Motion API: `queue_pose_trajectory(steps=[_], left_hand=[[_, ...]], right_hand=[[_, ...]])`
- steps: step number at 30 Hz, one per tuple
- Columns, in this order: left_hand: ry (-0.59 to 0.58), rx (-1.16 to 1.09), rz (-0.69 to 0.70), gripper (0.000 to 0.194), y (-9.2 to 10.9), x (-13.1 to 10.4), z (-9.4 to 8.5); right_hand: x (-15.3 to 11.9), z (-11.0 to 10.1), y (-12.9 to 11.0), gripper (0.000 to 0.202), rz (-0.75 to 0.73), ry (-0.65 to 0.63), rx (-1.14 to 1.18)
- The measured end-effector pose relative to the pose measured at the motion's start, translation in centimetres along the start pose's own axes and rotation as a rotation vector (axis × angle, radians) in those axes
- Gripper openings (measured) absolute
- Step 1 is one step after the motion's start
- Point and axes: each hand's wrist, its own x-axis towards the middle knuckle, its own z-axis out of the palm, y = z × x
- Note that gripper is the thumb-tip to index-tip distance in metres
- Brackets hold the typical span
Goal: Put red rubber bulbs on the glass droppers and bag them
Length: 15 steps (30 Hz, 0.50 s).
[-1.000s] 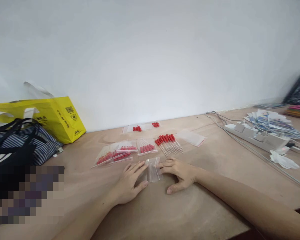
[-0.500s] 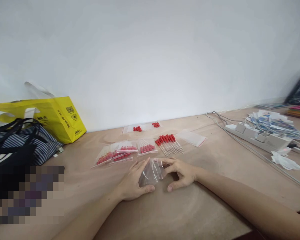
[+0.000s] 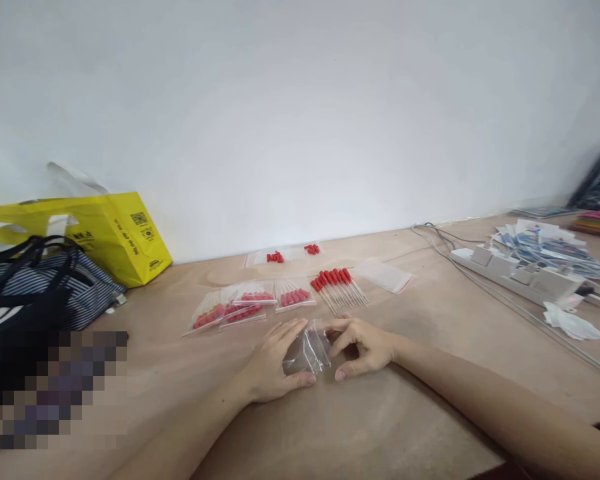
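A small clear plastic bag (image 3: 307,353) is bunched up on the wooden table between my two hands. My left hand (image 3: 275,363) grips its left side, the fingers along the far edge and the thumb at the near edge. My right hand (image 3: 363,350) has its bent fingers on the bag's right side; its thumb stands apart near the tabletop. Just beyond the hands lies a row of thin sticks with red tips (image 3: 337,287). To its left, a zip bag (image 3: 294,293) holds more of these red-tipped sticks, beside several similar filled bags (image 3: 247,300).
Farther back are small red pieces (image 3: 275,257) on clear bags, and a flat bag (image 3: 387,277) lies right of the sticks. A power strip (image 3: 515,273) with cables is at right, near a pile of packets (image 3: 545,243). Yellow (image 3: 130,233) and striped bags (image 3: 93,287) stand at left.
My left hand has shifted slightly right, pushing the clear bag together towards my right hand. The right hand has barely moved, and the other things lie as before.
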Motion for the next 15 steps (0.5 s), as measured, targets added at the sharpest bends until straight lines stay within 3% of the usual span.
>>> queue_pose_trajectory(steps=[4,6,8,11,15], left_hand=[[-0.034,-0.028,0.005,0.072,-0.2,-0.1,0.1],[-0.035,-0.033,0.001,0.072,-0.1,-0.1,-0.1],[-0.031,-0.037,-0.001,0.071,0.0,-0.1,-0.3],[-0.016,-0.043,0.006,0.069,0.2,-0.1,-0.4],[-0.013,-0.052,0.025,0.068,-0.1,-0.1,-0.2]], right_hand=[[-0.2,-0.2,0.2,0.028,-0.025,0.015,0.099],[0.1,-0.6,0.9,0.026,0.046,0.075,0.098],[0.9,-1.3,2.3,0.026,0.216,0.211,-0.018],[3.1,-2.9,5.3,0.024,0.621,0.467,-0.356],[6.3,-4.3,9.0,0.033,0.764,0.558,-0.457]])
